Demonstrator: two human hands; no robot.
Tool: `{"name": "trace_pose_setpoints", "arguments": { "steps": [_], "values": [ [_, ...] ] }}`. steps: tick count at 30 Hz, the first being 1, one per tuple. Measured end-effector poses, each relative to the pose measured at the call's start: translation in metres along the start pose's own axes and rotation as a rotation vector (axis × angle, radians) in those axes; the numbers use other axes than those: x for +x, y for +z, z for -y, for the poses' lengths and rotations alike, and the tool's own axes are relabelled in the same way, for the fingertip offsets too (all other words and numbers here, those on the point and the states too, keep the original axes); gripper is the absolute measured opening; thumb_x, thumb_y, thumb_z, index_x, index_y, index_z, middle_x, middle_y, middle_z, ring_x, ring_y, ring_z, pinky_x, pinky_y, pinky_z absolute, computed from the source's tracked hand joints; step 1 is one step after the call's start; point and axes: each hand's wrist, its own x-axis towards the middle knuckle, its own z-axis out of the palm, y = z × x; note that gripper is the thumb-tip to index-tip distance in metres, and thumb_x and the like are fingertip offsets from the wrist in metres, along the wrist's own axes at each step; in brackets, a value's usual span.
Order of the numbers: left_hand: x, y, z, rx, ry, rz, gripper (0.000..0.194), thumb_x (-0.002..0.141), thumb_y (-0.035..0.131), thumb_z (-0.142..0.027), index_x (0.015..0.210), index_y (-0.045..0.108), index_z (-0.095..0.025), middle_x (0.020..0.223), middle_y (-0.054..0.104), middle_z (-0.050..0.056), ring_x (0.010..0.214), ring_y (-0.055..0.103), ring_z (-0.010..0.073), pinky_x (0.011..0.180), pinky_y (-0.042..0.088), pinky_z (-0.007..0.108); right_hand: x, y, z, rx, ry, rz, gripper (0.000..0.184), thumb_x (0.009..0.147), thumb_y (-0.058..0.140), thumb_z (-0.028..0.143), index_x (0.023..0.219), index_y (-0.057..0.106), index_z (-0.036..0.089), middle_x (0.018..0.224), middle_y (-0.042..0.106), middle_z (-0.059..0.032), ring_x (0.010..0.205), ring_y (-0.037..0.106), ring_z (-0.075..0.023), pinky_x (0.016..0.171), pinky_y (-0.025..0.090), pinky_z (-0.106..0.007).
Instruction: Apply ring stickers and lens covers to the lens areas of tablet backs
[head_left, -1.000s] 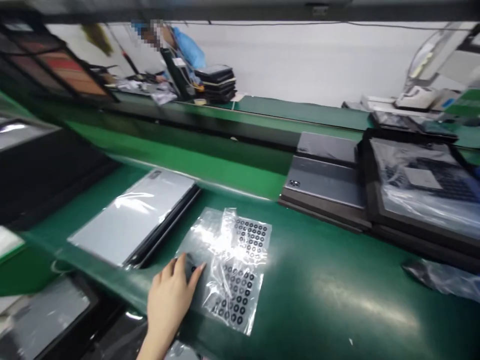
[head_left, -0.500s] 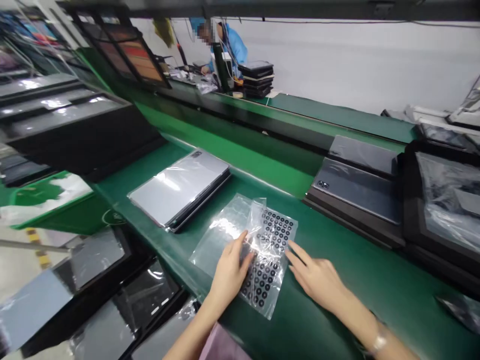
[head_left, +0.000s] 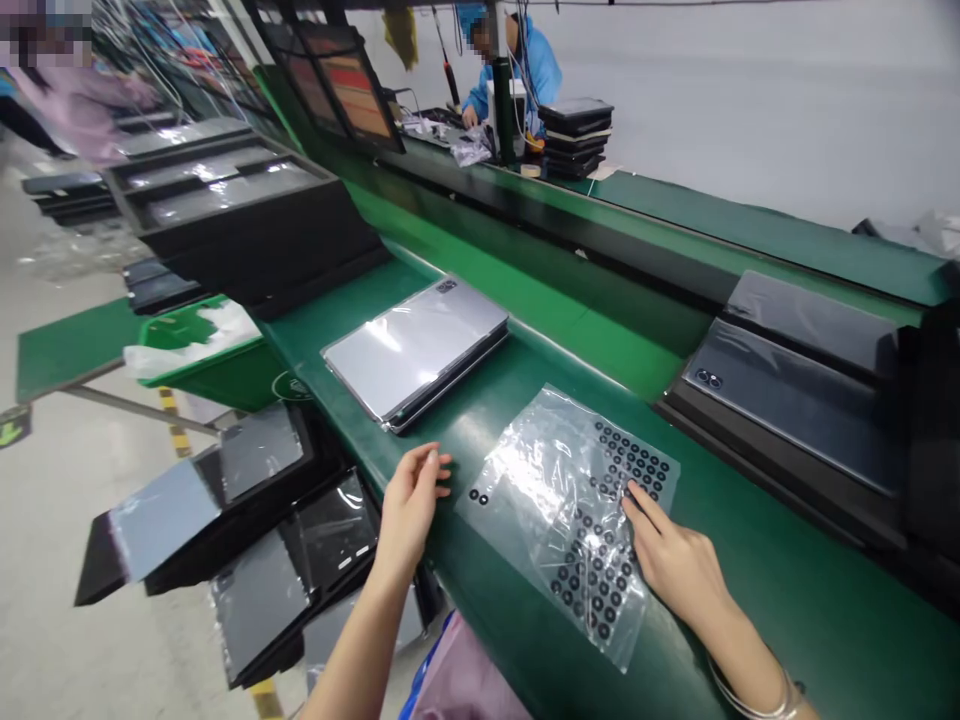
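Observation:
A clear plastic bag lies flat on the green bench, over sheets of several small black rings. My right hand rests on the bag's right side, its fingers stretched out and pressing the film. My left hand sits at the bench's near edge, left of the bag, fingers loosely curled with nothing visible in them. A pair of loose black rings lies on the bench between my left hand and the bag. A wrapped silver tablet stack lies beyond my left hand.
Grey tablets in black trays line the right side. Black trays with wrapped tablets sit below the bench at the left. A green bin stands beside the bench. A person in blue works at the far end.
My left hand has come off the bag and moved left to the bench edge. My right hand has settled on the bag, which now lies flatter. The view has swung left.

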Motion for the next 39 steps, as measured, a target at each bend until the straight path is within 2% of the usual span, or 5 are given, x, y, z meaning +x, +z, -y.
{"name": "trace_pose_setpoints", "arguments": {
  "steps": [8, 12, 27, 32, 39],
  "values": [
    [-0.017, 0.035, -0.023, 0.339, 0.19, 0.114, 0.039, 0.075, 0.055, -0.051, 0.091, 0.065, -0.017, 0.088, 0.058, 0.008, 0.084, 0.06, 0.0265, 0.084, 0.047, 0.045, 0.002, -0.001, 0.006, -0.05, 0.038, -0.105, 0.034, 0.085, 0.037, 0.006, 0.09, 0.07, 0.011, 0.115, 0.067, -0.0086, 0.044, 0.056, -0.0083, 0.044, 0.042, -0.024],
    [-0.013, 0.024, -0.027, 0.411, 0.198, 0.152, 0.041, 0.084, 0.041, -0.053, 0.091, 0.062, -0.017, 0.074, 0.056, 0.003, 0.069, 0.058, 0.0211, 0.072, 0.049, 0.038, 0.0, 0.0, 0.004, -0.045, 0.022, -0.091, 0.034, 0.086, 0.037, 0.006, 0.092, 0.07, 0.01, 0.116, 0.066, -0.0105, 0.044, 0.055, -0.0076, 0.044, 0.042, -0.024],
    [-0.014, 0.009, -0.021, 0.632, 0.207, 0.321, 0.05, 0.085, 0.037, -0.042, 0.123, 0.047, -0.012, 0.1, 0.061, 0.013, 0.089, 0.061, 0.0262, 0.085, 0.048, 0.042, 0.017, -0.008, 0.042, 0.071, -0.22, 0.1, 0.035, 0.091, 0.047, 0.02, 0.124, 0.058, 0.021, 0.137, 0.048, -0.0146, 0.051, 0.059, -0.0106, 0.045, 0.046, -0.025],
    [-0.021, 0.031, -0.024, 0.659, 0.21, 0.284, 0.054, 0.073, 0.057, -0.056, 0.103, 0.053, -0.011, 0.097, 0.059, 0.018, 0.095, 0.057, 0.0372, 0.084, 0.044, 0.051, 0.038, -0.013, 0.074, 0.1, -0.154, 0.323, 0.043, 0.089, 0.052, 0.026, 0.131, 0.051, 0.018, 0.14, 0.042, -0.0217, 0.056, 0.065, -0.0162, 0.046, 0.05, -0.029],
    [0.007, 0.013, -0.035, 0.39, 0.277, 0.476, 0.029, 0.076, 0.05, -0.039, 0.095, 0.055, -0.018, 0.083, 0.062, 0.006, 0.078, 0.063, 0.0226, 0.07, 0.051, 0.036, 0.039, -0.014, 0.047, 0.462, 0.104, 0.212, 0.039, 0.093, 0.042, 0.032, 0.129, 0.053, 0.022, 0.139, 0.047, -0.0128, 0.074, 0.069, -0.0188, 0.063, 0.057, -0.034]
  ]
}}
